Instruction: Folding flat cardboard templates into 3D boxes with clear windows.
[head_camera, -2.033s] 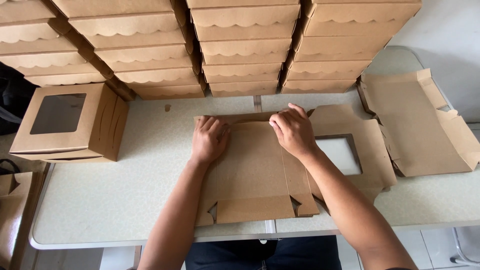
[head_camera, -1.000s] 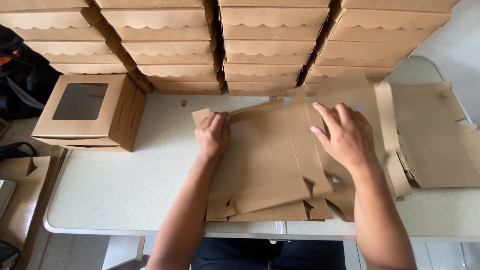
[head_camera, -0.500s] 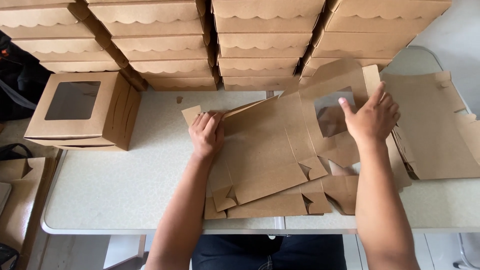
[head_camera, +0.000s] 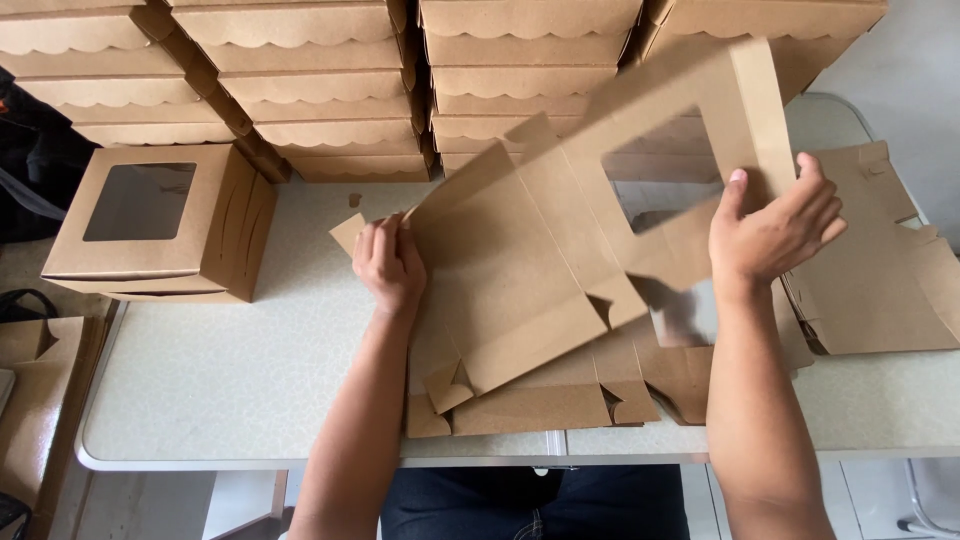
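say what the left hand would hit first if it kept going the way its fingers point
Probably the flat cardboard blank that the left hand already pinches at its corner; beyond it, the stacked boxes, though depth is unclear.

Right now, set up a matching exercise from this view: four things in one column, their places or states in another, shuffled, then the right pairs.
Things:
1. left hand
2. right hand
3. assembled window box
4. stacked scalloped boxes

Places or states:
A. piled in rows along the table's far edge
B. lifting the windowed lid panel
C. standing closed at the table's left
D. pressing the flat carton's left edge down

Pairs: 1-D, 2-B, 3-C, 4-A
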